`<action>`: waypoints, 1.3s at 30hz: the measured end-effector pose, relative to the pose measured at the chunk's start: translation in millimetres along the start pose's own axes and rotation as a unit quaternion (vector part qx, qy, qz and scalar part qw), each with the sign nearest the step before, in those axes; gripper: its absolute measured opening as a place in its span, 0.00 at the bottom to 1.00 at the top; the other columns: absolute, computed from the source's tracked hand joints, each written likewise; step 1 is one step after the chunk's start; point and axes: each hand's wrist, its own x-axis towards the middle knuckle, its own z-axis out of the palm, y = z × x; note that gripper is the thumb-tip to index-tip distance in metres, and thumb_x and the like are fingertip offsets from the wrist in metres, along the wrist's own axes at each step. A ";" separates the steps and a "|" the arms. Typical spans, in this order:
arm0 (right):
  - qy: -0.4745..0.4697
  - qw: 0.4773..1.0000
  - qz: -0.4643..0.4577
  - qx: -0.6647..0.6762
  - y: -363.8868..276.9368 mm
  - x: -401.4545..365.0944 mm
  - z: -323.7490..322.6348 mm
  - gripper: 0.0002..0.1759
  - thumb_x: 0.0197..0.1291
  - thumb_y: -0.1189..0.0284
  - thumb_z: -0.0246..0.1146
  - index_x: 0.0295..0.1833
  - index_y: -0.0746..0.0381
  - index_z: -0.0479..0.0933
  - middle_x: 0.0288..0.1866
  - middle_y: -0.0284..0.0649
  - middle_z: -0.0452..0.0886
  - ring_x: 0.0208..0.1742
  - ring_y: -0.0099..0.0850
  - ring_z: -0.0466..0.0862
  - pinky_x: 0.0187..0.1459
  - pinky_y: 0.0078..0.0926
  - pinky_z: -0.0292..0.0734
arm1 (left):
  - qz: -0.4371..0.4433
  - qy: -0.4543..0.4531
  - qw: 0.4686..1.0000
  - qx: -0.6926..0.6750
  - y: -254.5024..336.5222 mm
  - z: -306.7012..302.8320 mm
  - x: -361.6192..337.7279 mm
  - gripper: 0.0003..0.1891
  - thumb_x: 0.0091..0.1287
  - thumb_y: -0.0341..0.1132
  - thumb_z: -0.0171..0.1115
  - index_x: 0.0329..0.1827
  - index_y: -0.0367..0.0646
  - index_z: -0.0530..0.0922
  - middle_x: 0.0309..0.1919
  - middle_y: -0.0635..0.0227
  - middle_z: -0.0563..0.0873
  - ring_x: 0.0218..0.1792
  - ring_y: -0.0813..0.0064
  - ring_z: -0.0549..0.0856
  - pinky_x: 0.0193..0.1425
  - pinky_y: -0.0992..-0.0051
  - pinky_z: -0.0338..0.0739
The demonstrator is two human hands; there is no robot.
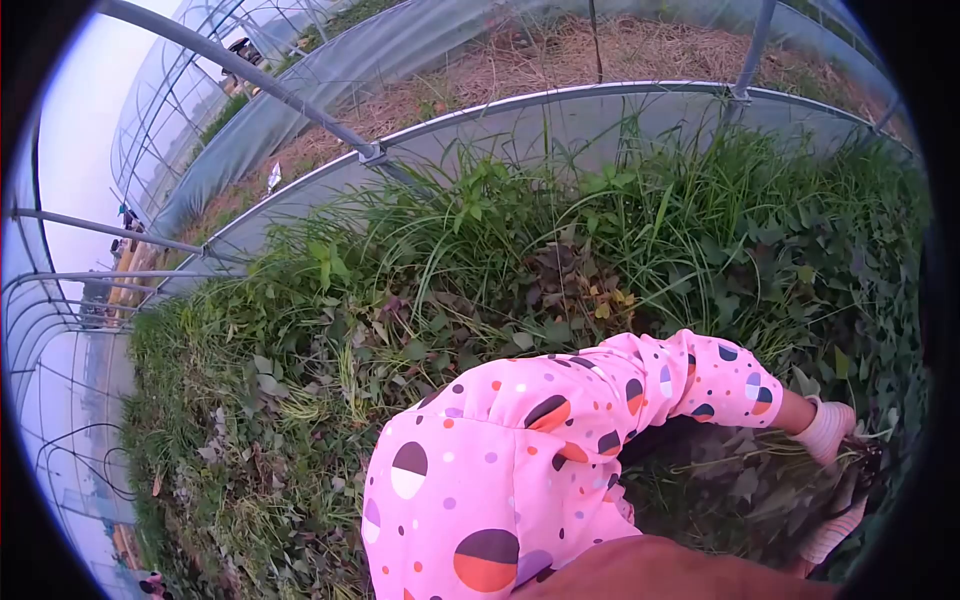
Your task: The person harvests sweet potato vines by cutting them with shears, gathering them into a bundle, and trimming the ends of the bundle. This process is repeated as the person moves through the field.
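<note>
My left hand [828, 432], in a pale knitted glove below a pink dotted sleeve [730, 380], reaches down at the right edge. Its fingers curl round leafy vines [752, 468], whose stems run out to the left. Just below, my right hand [836, 532], gloved the same way, is close to the same stems. Its fingers are mostly hidden in shadow and foliage. Between the two gloves shows a narrow greyish shape [846, 490] that I cannot make out. Dark leaves surround both hands.
Tall grass [660, 215] and broad-leaved plants [290, 400] cover the ground. Along the far side runs a low plastic sheet wall [480, 140] with metal poles [290, 95]. Hooped greenhouse frames [30, 300] stand at the left, and dry straw [600, 55] lies beyond the wall.
</note>
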 end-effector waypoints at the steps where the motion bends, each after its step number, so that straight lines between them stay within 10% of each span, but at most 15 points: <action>1: -0.007 1.000 0.003 0.010 3.1 -3.8 0.8 0.23 0.64 0.80 0.48 0.64 0.64 0.71 0.60 0.53 0.74 0.58 0.48 0.76 0.60 0.40 0.70 | -0.001 -0.001 1.000 0.000 -4.0 1.0 3.7 0.27 0.39 0.57 0.75 0.31 0.41 0.85 0.28 0.57 0.86 0.33 0.62 0.86 0.40 0.70 0.80; 8: 0.074 0.935 0.285 0.199 -32.3 -3.4 18.2 0.14 0.63 0.70 0.60 0.50 0.68 0.78 0.40 0.38 0.83 0.39 0.24 0.79 0.44 0.23 0.74 | 0.008 -0.089 0.993 0.076 -17.1 3.5 3.4 0.24 0.42 0.54 0.71 0.32 0.42 0.85 0.25 0.55 0.85 0.29 0.59 0.85 0.38 0.69 0.79; 12: 0.120 0.907 0.334 0.227 -56.9 -4.2 1.7 0.13 0.57 0.67 0.66 0.43 0.65 0.81 0.33 0.31 0.82 0.33 0.19 0.77 0.37 0.18 0.72 | 0.000 -0.119 0.945 -0.305 2.7 -9.2 -17.5 0.19 0.48 0.34 0.76 0.42 0.37 0.82 0.34 0.72 0.87 0.35 0.86 0.80 0.44 0.78 0.80; 39: 0.132 0.895 0.307 0.295 -58.7 -24.0 -10.4 0.16 0.54 0.65 0.71 0.44 0.63 0.82 0.30 0.29 0.82 0.29 0.14 0.75 0.32 0.16 0.70 | -0.054 -0.098 0.913 -0.392 28.8 -13.1 -37.7 0.14 0.51 0.22 0.68 0.42 0.38 0.82 0.30 0.70 0.85 0.28 0.80 0.82 0.33 0.76 0.79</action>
